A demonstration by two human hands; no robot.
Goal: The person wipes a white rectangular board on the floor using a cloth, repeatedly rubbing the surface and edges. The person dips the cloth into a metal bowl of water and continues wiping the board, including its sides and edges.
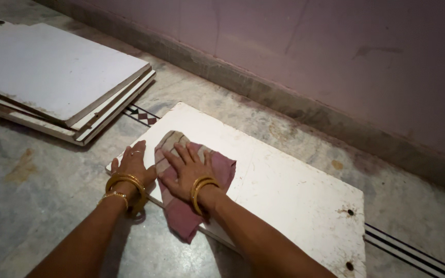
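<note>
A pink cloth [191, 190] lies on the near corner of a white board [284, 190] flat on the floor [42, 206], one end hanging off its edge. The right hand [189, 172] presses it, fingers spread, grip released. The left hand [132, 164] rests flat on the board beside it, also released. More boards [52, 72] are stacked far left, near the pink wall [361, 51].

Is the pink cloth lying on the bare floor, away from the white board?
No, the pink cloth lies on the white board, pressed under the right hand.
</note>
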